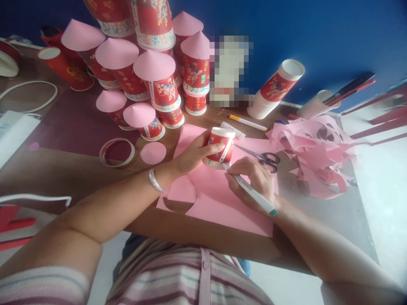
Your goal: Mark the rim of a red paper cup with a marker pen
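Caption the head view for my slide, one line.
Left hand holds a red cup, right hand a marker at its lower band, over pink paper with scissors lying nearby.

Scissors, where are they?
In the head view, the scissors lie right of centre, just beyond the right hand, between the held cup and pink scraps.

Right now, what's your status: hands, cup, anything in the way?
Left hand holding cup over pink paper. Right hand gripping marker, tip at cup's lower band. Scissors close beyond right hand; nothing seen between marker and cup.
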The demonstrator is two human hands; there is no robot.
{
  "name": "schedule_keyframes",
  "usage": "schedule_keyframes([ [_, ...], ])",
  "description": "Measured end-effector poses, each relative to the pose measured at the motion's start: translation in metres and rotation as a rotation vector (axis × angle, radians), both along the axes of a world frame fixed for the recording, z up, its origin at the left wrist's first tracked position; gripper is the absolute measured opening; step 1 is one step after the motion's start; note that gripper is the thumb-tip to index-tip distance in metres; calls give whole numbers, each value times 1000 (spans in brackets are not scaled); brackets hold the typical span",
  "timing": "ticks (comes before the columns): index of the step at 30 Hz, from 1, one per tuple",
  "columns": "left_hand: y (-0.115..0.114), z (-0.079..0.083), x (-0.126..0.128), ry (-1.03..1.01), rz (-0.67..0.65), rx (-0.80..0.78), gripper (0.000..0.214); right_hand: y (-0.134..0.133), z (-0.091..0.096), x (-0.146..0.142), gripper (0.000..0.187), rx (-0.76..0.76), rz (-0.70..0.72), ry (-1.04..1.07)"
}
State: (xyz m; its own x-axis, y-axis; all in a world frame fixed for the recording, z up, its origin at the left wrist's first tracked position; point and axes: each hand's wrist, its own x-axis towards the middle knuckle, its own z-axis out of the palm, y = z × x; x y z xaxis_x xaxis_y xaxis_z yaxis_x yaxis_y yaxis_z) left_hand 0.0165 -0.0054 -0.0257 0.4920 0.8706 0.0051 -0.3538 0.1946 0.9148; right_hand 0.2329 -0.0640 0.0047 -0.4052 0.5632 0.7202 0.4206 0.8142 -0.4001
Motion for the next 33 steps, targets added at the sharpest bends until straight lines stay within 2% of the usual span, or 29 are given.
schedule_keyframes([
  [7, 1, -2, -1, 8, 13, 7, 59, 1, -4, -2, 22, 22, -3, -21],
  [21, 1, 0, -1, 9, 19, 21, 61, -2, 1, 2, 19, 20, -74, -64],
  [27, 0, 0, -1, -10, -47, 35, 56, -2, 0, 3, 20, 16, -72, -34],
  [33, 0, 0, -2, 28, 4, 13, 63, 1, -1, 4, 25, 10, -26, -32],
])
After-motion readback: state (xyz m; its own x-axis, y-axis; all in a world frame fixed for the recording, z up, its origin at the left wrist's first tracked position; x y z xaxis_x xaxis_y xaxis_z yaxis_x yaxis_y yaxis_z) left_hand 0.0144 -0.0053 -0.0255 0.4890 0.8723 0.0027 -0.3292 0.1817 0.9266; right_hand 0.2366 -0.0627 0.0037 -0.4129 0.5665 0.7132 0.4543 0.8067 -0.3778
